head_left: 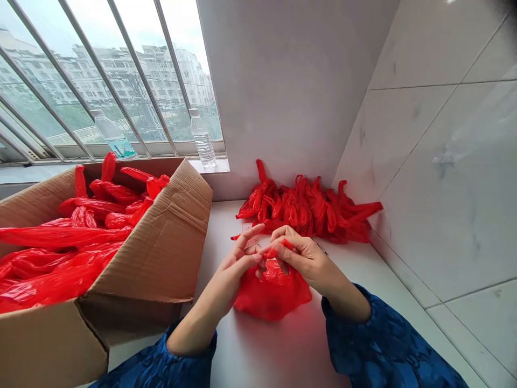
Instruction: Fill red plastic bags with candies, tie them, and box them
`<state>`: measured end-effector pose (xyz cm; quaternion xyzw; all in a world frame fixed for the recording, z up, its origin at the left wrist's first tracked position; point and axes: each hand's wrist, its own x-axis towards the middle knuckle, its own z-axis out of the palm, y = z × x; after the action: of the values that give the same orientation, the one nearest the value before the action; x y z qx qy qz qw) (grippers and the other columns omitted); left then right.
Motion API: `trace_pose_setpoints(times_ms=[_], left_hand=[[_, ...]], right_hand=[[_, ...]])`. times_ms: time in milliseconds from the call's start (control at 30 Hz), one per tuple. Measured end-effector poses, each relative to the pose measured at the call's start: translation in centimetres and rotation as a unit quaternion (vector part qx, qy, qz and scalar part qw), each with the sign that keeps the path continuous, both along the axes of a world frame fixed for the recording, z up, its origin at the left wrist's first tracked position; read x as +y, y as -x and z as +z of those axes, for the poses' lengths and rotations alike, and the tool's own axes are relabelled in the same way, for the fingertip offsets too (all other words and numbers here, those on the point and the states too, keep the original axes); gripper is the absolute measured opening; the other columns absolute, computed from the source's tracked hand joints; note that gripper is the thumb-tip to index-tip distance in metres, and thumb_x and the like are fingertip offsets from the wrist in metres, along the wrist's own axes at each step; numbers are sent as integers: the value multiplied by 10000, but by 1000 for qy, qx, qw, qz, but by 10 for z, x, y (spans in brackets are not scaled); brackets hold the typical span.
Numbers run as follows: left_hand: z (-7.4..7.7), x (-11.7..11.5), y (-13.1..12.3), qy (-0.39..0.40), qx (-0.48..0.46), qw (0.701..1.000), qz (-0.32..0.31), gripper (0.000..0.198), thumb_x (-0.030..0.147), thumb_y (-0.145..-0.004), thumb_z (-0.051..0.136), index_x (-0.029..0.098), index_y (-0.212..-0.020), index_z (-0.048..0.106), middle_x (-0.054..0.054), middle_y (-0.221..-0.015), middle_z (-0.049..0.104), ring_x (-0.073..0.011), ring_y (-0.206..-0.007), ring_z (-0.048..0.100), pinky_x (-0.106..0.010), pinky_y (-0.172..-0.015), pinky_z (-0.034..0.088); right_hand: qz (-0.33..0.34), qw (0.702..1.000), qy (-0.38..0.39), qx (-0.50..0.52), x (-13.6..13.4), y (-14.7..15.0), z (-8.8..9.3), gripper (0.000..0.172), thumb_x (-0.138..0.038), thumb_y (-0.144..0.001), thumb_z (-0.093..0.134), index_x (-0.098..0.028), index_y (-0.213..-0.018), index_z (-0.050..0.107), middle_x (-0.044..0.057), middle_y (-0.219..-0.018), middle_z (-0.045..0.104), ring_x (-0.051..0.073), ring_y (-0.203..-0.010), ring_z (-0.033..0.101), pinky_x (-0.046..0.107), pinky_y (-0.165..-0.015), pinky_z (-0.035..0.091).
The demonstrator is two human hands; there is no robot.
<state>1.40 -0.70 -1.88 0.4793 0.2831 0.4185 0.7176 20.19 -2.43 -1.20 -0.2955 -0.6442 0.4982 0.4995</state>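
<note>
A red plastic bag (271,293) lies bunched on the white counter (283,350) right in front of me. My left hand (238,264) pinches one twisted handle of the bag, index finger pointing up. My right hand (301,256) is closed on the other handle, the two hands meeting above the bag. Both sleeves are blue.
A heap of knotted red bags (311,207) lies in the back corner against the tiled wall. An open cardboard box (157,253) at left holds several loose red bags (60,253). Two water bottles (202,137) stand on the window sill.
</note>
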Motion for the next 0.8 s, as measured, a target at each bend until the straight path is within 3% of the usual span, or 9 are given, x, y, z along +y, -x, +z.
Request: trace_pose_setpoints(times_ms=[100,167,300,400,567,700,800], left_hand=[[1,0,4,9,-1,1000,23,569,308,-907,657,220,-1444,490,7,-779,615,-116,-691,539,-226,-706,447],[4,-3,4,-17,22,999,32,532,343,-924,673,244,-1421,511,-3,-840,638,-124,-740,570,-231,-731,459],[8,-6,4,-40,41,998,24,507,379,-963,627,245,-1435,496,-5,-807,662,-135,-724,609,-249,-733,486],[8,-5,6,-32,55,998,-5,454,393,-996,560,221,-1415,532,-10,-763,680,-136,-662,630,-251,-694,498],[6,1,11,-80,106,991,-32,320,373,-935,675,194,-1197,715,-35,-903,729,-122,-722,648,-223,-710,514],[7,2,12,-101,114,988,22,237,357,-846,781,189,-1014,780,-47,-961,763,-140,-843,667,-196,-747,511],[6,5,14,-123,119,982,77,207,356,-813,805,186,-928,779,-37,-886,767,-140,-811,676,-194,-721,513]], right_hand=[[-16,998,-24,-56,-1,-3,1,123,-325,-938,691,-250,-978,780,17,-930,584,158,-895,603,282,-772,521],[-65,995,-33,-72,-2,-1,-1,142,-247,-902,724,-249,-1044,725,10,-978,629,165,-931,634,311,-847,527],[-177,966,-126,-140,-6,7,-3,179,-78,-866,666,-233,-932,603,-3,-948,628,162,-877,636,303,-769,520],[-222,932,-224,-179,-8,9,-3,202,-58,-859,675,-227,-863,564,2,-956,570,154,-860,616,283,-727,503],[-221,900,-302,-223,-11,5,0,224,-16,-873,641,-223,-853,556,-1,-923,571,135,-799,609,271,-698,492],[-223,891,-316,-239,-14,-3,4,199,-44,-864,670,-215,-824,576,15,-951,601,149,-825,614,280,-704,493],[-211,895,-302,-250,-18,-10,9,190,-67,-872,676,-207,-789,577,32,-975,615,155,-834,621,281,-702,493]])
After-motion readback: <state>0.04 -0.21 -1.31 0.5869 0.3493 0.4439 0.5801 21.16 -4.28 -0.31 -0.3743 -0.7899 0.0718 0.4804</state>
